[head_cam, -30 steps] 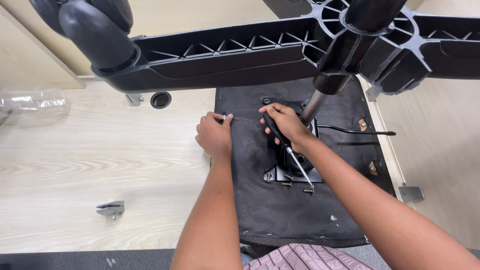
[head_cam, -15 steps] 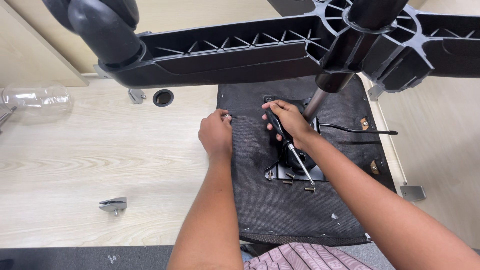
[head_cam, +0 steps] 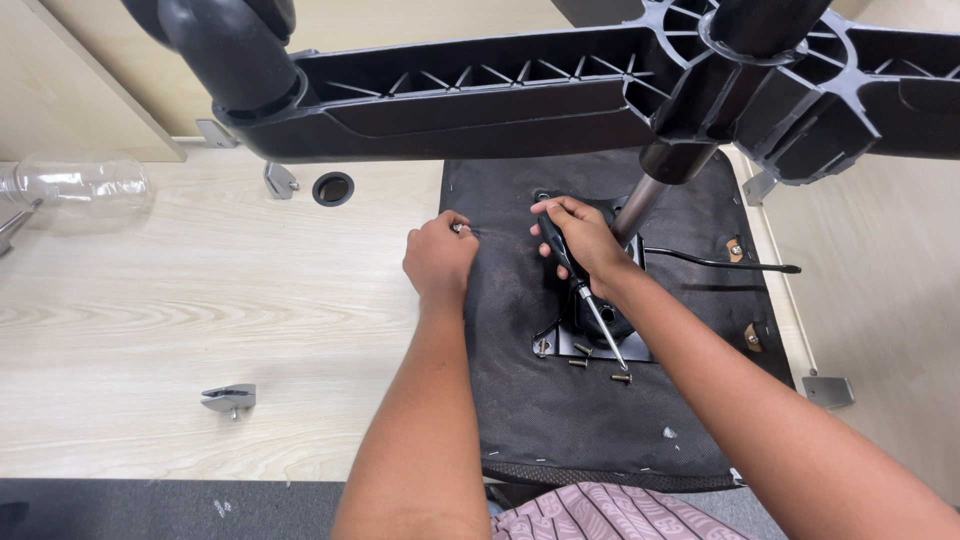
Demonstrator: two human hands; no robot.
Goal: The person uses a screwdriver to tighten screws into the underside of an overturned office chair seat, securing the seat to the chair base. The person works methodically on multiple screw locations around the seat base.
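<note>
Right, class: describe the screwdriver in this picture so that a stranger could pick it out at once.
Find the upturned black seat lying on the pale wooden table, with the metal plate at its middle. The screwdriver slants down across that plate from the right hand. Unlike the short loose screws near its tip, it is long, with a black handle and thin bright shaft.

Looked like office or furniture-assembly room: pale wood-laminate desk (head_cam: 200, 300) with cable grommet hole (head_cam: 333, 188), upturned office chair (head_cam: 600, 420) with black star base (head_cam: 780, 70), grey carpet (head_cam: 150, 510), loose screws (head_cam: 600, 365).
</note>
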